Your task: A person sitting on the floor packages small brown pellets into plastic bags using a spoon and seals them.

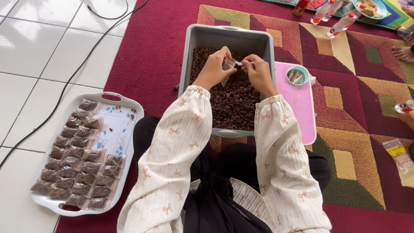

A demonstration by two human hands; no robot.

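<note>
— Hands first: what do they hold?

— Left hand point(214, 66) is closed on a small clear plastic bag point(227, 69), pinching it near the top. Right hand point(258, 71) is closed on a small white spoon point(244, 64), whose tip is at the mouth of the bag.

— Where is the bag?

— It hangs over the grey tub point(196, 51), which stands on the red patterned carpet point(151, 56) and is filled with small dark brown pellets point(235, 103).

— And around it?

— On the person's left a white tray point(118, 129) lies partly on the tiled floor point(34, 51), with many filled small bags point(75, 164) in rows. On the right, just beside the tub, is a pink board point(297, 103) with a small teal bowl point(298, 75) on it.
</note>
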